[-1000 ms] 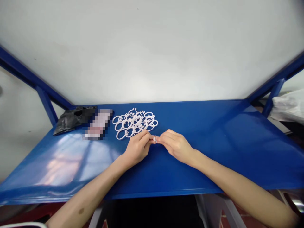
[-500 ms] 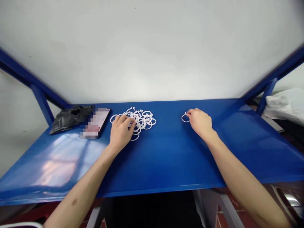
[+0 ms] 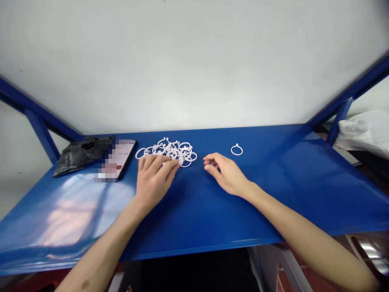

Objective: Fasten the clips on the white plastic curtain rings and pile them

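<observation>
A tangled pile of thin white plastic rings with small knobs lies on the blue table. At the pile's near side is my left hand, thumb and forefinger pinched together at a white ring; the fingers partly cover the pile. My right hand hovers right of the pile, fingers curved and apart from the thumb, holding nothing. Beyond it, a single white ring rests on the table, its knob toward the back.
Left of the pile lies a phone, partly pixelated, beside a crumpled black plastic bag. A pale panel rises behind the table. Blue frame bars slope at both sides, and a white plastic bag sits beyond the right edge.
My right hand has let go of the single ring, leaving it on the table, and has moved left toward the pile. My left hand stays at the pile, shifted slightly toward its near side.
</observation>
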Demonstrator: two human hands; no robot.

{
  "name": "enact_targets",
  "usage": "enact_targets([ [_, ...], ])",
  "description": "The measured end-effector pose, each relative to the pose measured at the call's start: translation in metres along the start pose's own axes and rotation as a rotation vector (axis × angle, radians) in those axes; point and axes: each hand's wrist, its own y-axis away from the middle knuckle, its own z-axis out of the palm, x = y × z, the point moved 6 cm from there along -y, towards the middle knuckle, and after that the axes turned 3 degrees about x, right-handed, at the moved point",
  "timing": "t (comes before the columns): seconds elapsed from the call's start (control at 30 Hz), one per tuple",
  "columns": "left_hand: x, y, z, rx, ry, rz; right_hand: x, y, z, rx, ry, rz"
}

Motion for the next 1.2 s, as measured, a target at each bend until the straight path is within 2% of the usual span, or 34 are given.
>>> enact_targets([
  [0.1,0.029,-0.002,-0.004,-0.071,0.101,0.206,-0.013,0.007,0.012,-0.024,-0.261,0.014],
  [0.2,0.049,-0.001,-0.003,-0.118,0.126,0.344,-0.017,0.010,0.015,-0.018,-0.296,0.022],
  [0.27,0.054,0.000,0.000,-0.128,0.114,0.367,-0.015,0.010,0.017,-0.019,-0.288,0.018],
  [0.37,0.050,0.000,0.004,-0.123,0.174,0.291,-0.011,0.009,0.015,0.034,-0.291,-0.003],
  [0.47,0.031,-0.001,0.002,-0.021,0.298,0.040,-0.011,0.009,0.011,0.101,-0.260,-0.034],
  [0.53,0.017,-0.001,0.002,0.005,0.348,-0.126,-0.013,0.010,0.008,0.123,-0.219,-0.077],
  [0.67,0.012,0.002,0.017,-0.192,0.480,-0.248,-0.022,0.012,0.007,0.112,-0.153,-0.217],
  [0.77,0.015,0.006,0.028,-0.320,0.564,-0.300,-0.026,0.013,0.010,0.076,-0.138,-0.298],
  [0.83,0.018,0.009,0.032,-0.345,0.586,-0.309,-0.027,0.013,0.011,0.054,-0.136,-0.317],
  [1.03,0.022,0.017,0.032,-0.270,0.572,-0.255,-0.034,0.015,0.016,-0.005,-0.104,-0.357],
  [1.2,0.024,0.010,0.032,-0.278,0.498,-0.150,-0.034,0.014,0.016,0.013,0.000,-0.388],
])
